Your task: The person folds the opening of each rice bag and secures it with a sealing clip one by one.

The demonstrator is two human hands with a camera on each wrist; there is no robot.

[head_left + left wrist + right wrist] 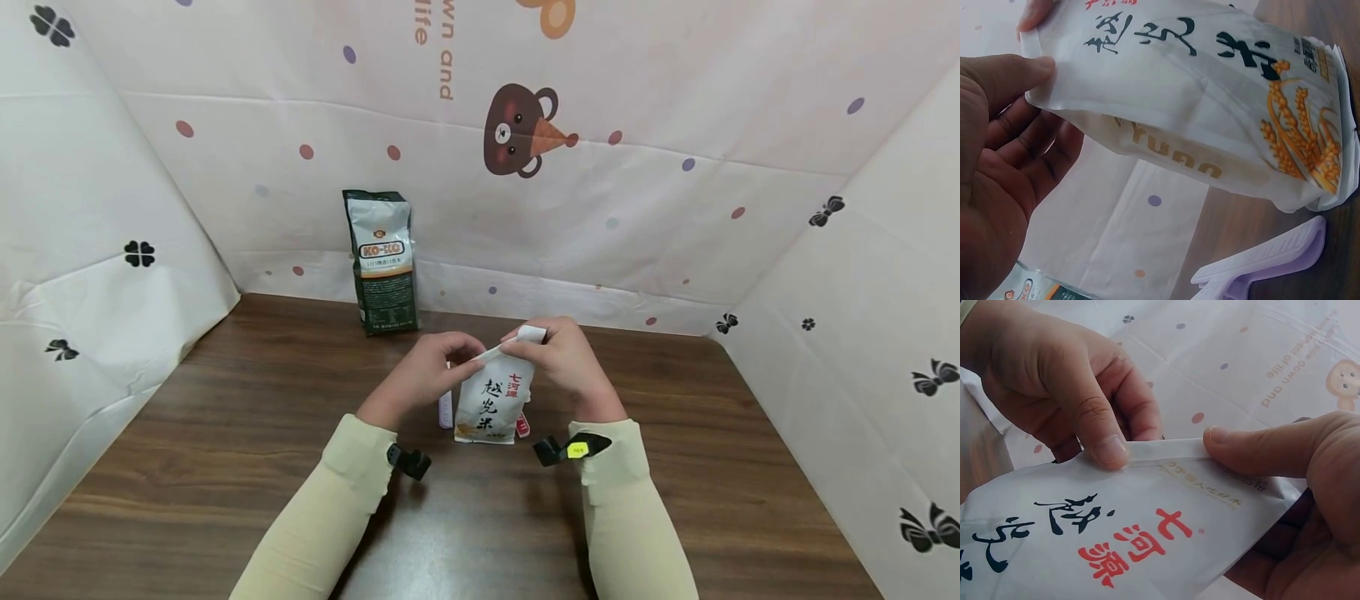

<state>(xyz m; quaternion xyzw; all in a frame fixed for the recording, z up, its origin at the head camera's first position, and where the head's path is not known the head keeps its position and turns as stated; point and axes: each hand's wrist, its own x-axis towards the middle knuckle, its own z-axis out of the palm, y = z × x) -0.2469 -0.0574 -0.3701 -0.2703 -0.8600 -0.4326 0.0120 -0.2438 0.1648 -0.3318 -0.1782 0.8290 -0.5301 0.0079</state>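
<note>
A white rice bag [487, 404] with black and red characters stands upright on the table between both hands. My left hand [427, 371] pinches the left end of its top edge, thumb in front and fingers behind. At the right end, my right hand [564, 360] pinches the same edge. Along the top runs a narrow folded strip [1166, 450], with both thumbs pressing on its front. Close beside the bag's lower left lies a lilac clip [1266, 256], partly hidden by the bag in the head view.
A small red and white item [522, 425] shows from behind the bag's lower right. At the back stands a tall green and silver KO-KO bag [387, 275], near the printed cloth wall [637, 225]. The brown wooden table [247, 467] has cloth walls on both sides.
</note>
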